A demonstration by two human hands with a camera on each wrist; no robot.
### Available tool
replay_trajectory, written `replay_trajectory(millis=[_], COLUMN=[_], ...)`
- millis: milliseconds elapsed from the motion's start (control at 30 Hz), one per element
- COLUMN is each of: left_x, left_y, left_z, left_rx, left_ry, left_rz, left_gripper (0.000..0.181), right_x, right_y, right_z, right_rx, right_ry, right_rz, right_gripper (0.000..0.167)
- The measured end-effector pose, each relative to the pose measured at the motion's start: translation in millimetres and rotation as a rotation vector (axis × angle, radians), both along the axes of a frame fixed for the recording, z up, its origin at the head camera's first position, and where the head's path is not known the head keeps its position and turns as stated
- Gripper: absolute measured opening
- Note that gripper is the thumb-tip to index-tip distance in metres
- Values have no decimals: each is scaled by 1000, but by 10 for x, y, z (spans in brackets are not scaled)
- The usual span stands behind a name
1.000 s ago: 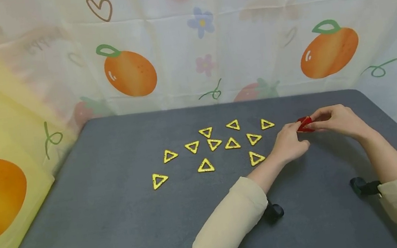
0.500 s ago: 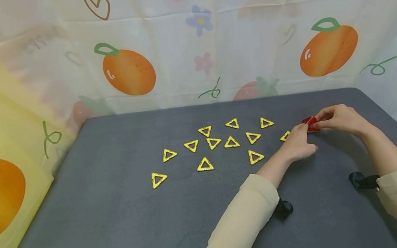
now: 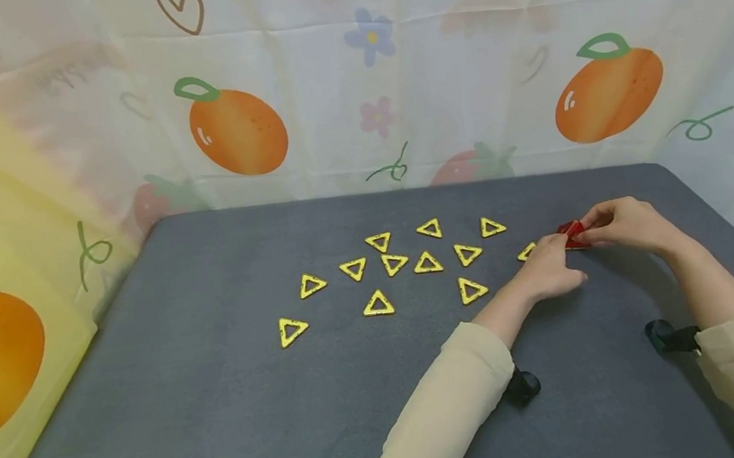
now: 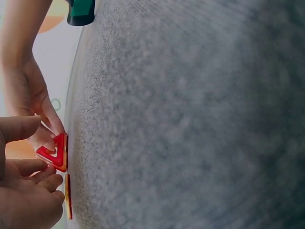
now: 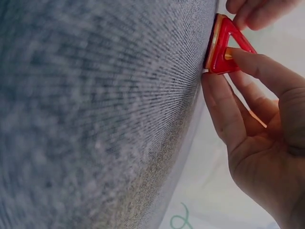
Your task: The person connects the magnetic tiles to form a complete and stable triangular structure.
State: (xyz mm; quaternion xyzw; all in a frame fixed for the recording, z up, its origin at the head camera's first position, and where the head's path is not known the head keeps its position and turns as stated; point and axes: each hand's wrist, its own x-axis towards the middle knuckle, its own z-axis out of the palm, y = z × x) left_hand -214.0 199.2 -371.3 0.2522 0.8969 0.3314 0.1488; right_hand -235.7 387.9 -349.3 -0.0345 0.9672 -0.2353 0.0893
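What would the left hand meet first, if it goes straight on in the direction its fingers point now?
Most likely the red triangle, which the right hand pinches just ahead of the left hand. Whether the left fingers already touch it is not clear from these views.

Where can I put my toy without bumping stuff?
The table looks bare left of the yellow triangles, and nearer the camera, left of the left sleeve. It's crowded among those triangles and where the left hand and right hand are.

Triangles [image 3: 379, 311] lie on the table [image 3: 223, 399], a cloth [image 3: 323, 97] behind it.
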Motion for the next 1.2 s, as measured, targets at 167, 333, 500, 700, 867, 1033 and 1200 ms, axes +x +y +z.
replay_trajectory(millis=[167, 333, 500, 700, 867, 1033, 1200], left_x=[-8, -9, -38, -97, -133, -150, -114], left_y=[-43, -93, -179, -347, -510, -689, -893], left_z=[5, 50, 167, 373, 515, 623, 739], left_rx=[39, 90, 114, 140, 186, 254, 284], left_ry=[-3, 15, 58, 33, 18, -5, 3], left_rz=[6, -14, -52, -42, -35, -50, -63], left_gripper=[69, 64, 61, 60, 57, 56, 54], right_x=[-14, 0, 54, 95, 112, 130, 162], right_y=[-5, 14, 28, -30, -159, -323, -460], right_z=[0, 20, 61, 134, 206, 245, 265], right_rx=[-1, -19, -67, -104, -105, -88, -79], right_ry=[10, 37, 94, 232, 290, 248, 230], right_rz=[13, 26, -4, -79, -84, -49, -8], right_gripper=[43, 55, 63, 55, 47, 46, 44])
